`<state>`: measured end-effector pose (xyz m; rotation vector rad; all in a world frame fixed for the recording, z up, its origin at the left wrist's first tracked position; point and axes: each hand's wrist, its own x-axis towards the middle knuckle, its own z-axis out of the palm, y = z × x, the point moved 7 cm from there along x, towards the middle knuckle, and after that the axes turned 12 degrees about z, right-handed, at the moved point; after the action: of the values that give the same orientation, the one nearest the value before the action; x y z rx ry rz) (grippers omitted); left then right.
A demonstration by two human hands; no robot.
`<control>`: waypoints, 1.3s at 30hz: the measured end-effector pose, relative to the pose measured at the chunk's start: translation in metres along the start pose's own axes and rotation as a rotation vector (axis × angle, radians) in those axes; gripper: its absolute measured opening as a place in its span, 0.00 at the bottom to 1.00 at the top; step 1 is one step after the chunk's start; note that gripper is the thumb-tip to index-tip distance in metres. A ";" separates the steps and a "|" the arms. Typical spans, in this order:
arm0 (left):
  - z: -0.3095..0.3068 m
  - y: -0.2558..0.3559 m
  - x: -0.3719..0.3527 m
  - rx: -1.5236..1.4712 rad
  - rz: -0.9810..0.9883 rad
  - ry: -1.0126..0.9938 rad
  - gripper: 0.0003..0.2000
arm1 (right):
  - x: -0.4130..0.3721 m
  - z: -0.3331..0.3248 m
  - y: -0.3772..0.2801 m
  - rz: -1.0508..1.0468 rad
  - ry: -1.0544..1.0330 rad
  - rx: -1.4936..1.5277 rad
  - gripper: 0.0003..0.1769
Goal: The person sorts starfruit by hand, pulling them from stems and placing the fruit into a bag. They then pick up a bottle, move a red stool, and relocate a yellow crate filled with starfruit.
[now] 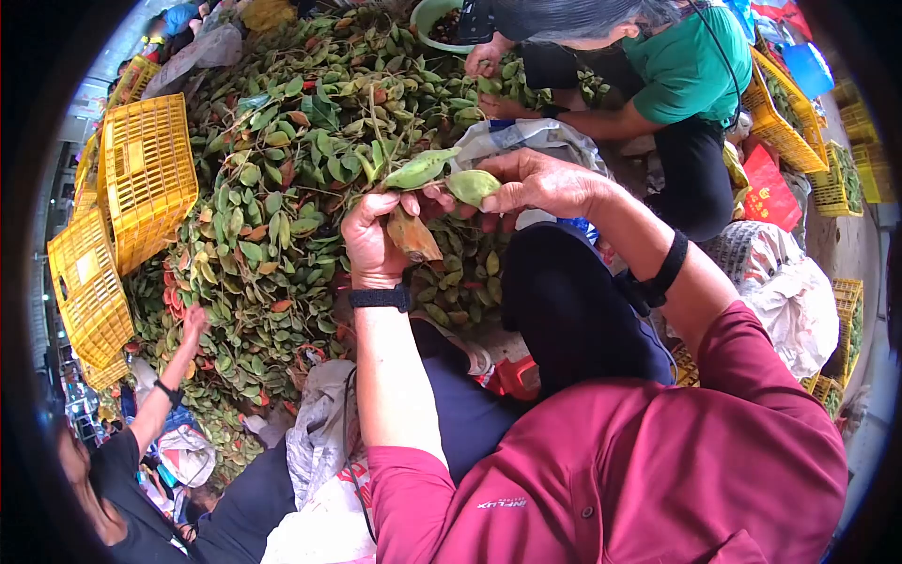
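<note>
My left hand (374,242) is closed on a leafy sprig (418,170) held up above the pile. A brown, curled leaf (412,235) hangs from it beneath my fingers. Between the thumb and fingers of my right hand (536,183) is a pale green leaf (473,187), at the sprig's right side. Where that leaf joins the stem is hard to make out. Behind both hands spreads a large heap of leafy cuttings (272,169), mostly green with some brown and orange leaves.
Yellow crates (146,174) stand stacked at the left, and another yellow crate (785,117) is at the right. A person in a green shirt (691,70) works opposite, near a pale green basin (432,17). Another person's hand (194,322) reaches in from lower left. White sacks (794,310) lie at right.
</note>
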<state>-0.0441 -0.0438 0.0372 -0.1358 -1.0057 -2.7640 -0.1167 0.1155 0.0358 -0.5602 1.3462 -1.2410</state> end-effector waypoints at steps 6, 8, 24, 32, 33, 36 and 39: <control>-0.020 0.001 0.005 0.406 0.029 0.235 0.15 | -0.008 -0.002 -0.016 -0.063 0.287 -0.241 0.27; -0.019 -0.007 0.003 0.450 0.009 0.291 0.16 | -0.006 0.001 -0.021 -0.116 0.358 -0.341 0.29; -0.002 -0.031 0.006 0.550 0.071 0.232 0.14 | 0.008 -0.015 0.015 -0.013 0.297 0.097 0.27; -0.002 -0.045 0.012 0.745 0.118 0.296 0.14 | 0.023 -0.043 0.031 -0.032 0.534 -0.174 0.27; -0.004 -0.044 0.011 0.740 0.112 0.344 0.14 | 0.027 -0.043 0.033 -0.054 0.585 -0.311 0.26; -0.010 -0.047 0.013 0.733 0.083 0.453 0.12 | 0.019 -0.048 0.033 0.014 0.740 -0.544 0.23; -0.011 -0.048 0.017 0.857 0.139 0.459 0.11 | 0.014 -0.049 0.032 0.102 0.739 -0.465 0.23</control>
<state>-0.0714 -0.0174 0.0017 0.5015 -1.8018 -1.8790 -0.1543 0.1304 -0.0091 -0.3430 2.2896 -1.0880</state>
